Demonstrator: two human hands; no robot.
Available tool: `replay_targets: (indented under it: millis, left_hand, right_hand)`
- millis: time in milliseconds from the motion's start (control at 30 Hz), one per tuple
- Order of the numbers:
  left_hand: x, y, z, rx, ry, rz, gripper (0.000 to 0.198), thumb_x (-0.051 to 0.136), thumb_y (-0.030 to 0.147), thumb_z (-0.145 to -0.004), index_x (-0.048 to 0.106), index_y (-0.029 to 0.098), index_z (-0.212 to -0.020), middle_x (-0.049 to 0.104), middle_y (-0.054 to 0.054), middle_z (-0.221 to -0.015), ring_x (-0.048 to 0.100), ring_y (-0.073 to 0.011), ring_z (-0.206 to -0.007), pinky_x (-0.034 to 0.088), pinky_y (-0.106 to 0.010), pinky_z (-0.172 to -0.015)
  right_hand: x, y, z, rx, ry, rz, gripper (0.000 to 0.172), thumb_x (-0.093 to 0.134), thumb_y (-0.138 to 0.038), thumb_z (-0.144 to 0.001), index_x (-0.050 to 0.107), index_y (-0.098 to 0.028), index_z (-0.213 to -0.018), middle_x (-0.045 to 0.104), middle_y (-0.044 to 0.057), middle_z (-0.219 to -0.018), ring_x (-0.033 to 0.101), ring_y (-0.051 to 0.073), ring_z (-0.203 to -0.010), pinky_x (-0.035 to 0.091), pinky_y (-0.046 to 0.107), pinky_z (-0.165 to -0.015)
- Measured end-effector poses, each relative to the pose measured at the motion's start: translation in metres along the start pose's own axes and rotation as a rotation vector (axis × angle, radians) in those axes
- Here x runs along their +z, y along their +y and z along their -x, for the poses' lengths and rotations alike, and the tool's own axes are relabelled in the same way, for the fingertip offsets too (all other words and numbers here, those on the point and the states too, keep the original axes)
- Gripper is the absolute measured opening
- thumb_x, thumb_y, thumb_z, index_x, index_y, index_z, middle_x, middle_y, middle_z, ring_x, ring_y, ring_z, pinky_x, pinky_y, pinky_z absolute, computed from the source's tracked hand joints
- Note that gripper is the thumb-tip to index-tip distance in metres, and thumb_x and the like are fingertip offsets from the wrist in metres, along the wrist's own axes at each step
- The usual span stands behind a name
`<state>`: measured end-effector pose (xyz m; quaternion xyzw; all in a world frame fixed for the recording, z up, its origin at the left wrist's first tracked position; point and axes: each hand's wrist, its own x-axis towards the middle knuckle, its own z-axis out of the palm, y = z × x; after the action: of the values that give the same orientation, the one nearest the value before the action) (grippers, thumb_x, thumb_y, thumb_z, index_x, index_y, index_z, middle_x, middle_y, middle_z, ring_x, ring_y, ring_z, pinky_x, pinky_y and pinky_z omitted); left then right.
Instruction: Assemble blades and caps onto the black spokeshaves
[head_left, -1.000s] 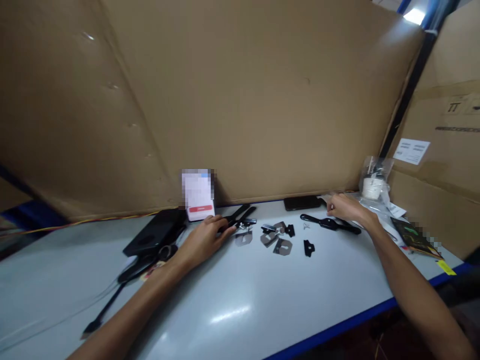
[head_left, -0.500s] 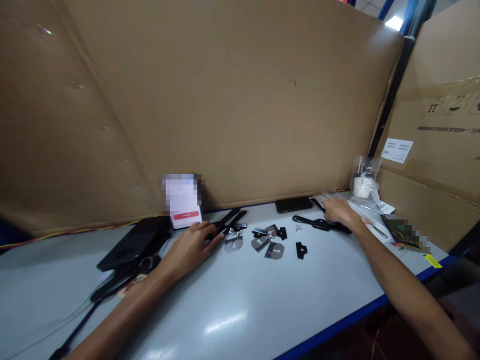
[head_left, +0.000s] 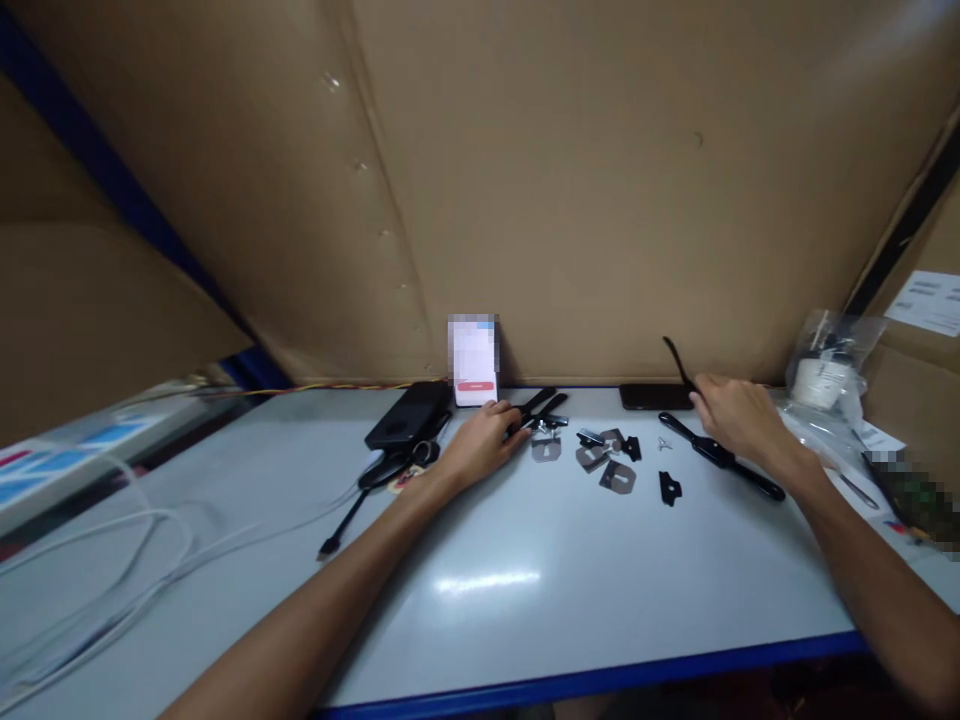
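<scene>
My left hand is closed around black spokeshaves; two of their handles stick out past its fingers. In my right hand is another black spokeshave, tilted, one handle rising at the upper left and the rest hidden by the hand. Below that hand a further spokeshave body lies flat on the table. Between my hands are several slotted grey blades, a black cap plate and small silver thumbscrews.
A lit phone leans on the cardboard wall. A dark phone lies flat at the back. At left are a black box, a cable and a power strip. A bagged white container stands at right.
The view has swung left. My right hand has raised its spokeshave from near the tabletop, so its handle now points up. My left hand stays at the other spokeshaves.
</scene>
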<state>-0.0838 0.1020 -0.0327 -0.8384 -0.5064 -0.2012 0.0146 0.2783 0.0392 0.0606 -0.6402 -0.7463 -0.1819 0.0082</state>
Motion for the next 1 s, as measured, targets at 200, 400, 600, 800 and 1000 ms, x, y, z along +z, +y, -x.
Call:
replay_targets:
  millis: [200, 400, 600, 800, 1000]
  left_hand:
    - [0.001, -0.001, 0.0, 0.013, 0.014, -0.01, 0.024, 0.049, 0.031, -0.099, 0.064, 0.02, -0.084, 0.064, -0.007, -0.093, 0.06, -0.0239, -0.094, 0.048, -0.033, -0.082]
    - [0.004, -0.005, 0.0, 0.018, 0.019, -0.011, 0.021, 0.049, 0.022, -0.097, 0.064, 0.02, -0.082, 0.063, -0.007, -0.091, 0.06, -0.0241, -0.093, 0.047, -0.033, -0.082]
    - [0.004, -0.003, 0.001, 0.018, 0.049, 0.016, 0.02, 0.05, 0.021, -0.094, 0.064, 0.02, -0.079, 0.063, -0.007, -0.087, 0.061, -0.0239, -0.09, 0.049, -0.033, -0.079]
    - [-0.007, 0.009, 0.005, 0.013, 0.207, 0.068, 0.023, 0.045, 0.027, -0.096, 0.065, 0.018, -0.105, 0.062, -0.012, -0.108, 0.059, -0.0289, -0.103, 0.049, -0.042, -0.091]
    - [-0.021, 0.054, 0.019, 0.196, 0.189, 0.182, 0.028, 0.041, 0.035, -0.102, 0.064, 0.019, -0.098, 0.065, -0.008, -0.1, 0.062, -0.0229, -0.094, 0.051, -0.037, -0.085]
  right_hand:
    - [-0.013, -0.077, 0.047, -0.694, 0.036, -0.07, 0.019, 0.049, -0.01, -0.09, 0.065, -0.014, -0.099, 0.071, 0.011, -0.094, 0.064, 0.022, -0.078, 0.039, 0.03, -0.059]
    - [0.003, -0.11, 0.074, -0.949, 0.124, -0.006, 0.016, 0.051, -0.006, -0.088, 0.064, -0.014, -0.094, 0.068, 0.009, -0.083, 0.061, 0.022, -0.075, 0.038, 0.031, -0.051]
    - [0.013, -0.104, 0.061, -0.891, 0.289, -0.093, 0.02, 0.051, -0.018, -0.099, 0.067, -0.014, -0.086, 0.068, 0.008, -0.081, 0.063, 0.023, -0.081, 0.04, 0.029, -0.055]
    - [0.014, -0.059, 0.022, -0.356, 0.156, -0.385, 0.024, 0.05, -0.027, -0.103, 0.072, -0.018, -0.097, 0.072, 0.007, -0.092, 0.065, 0.019, -0.084, 0.042, 0.029, -0.071]
    - [0.034, -0.017, -0.007, -0.128, 0.043, -0.357, 0.023, 0.052, -0.018, -0.095, 0.075, -0.017, -0.091, 0.075, 0.009, -0.095, 0.067, 0.022, -0.087, 0.04, 0.029, -0.071]
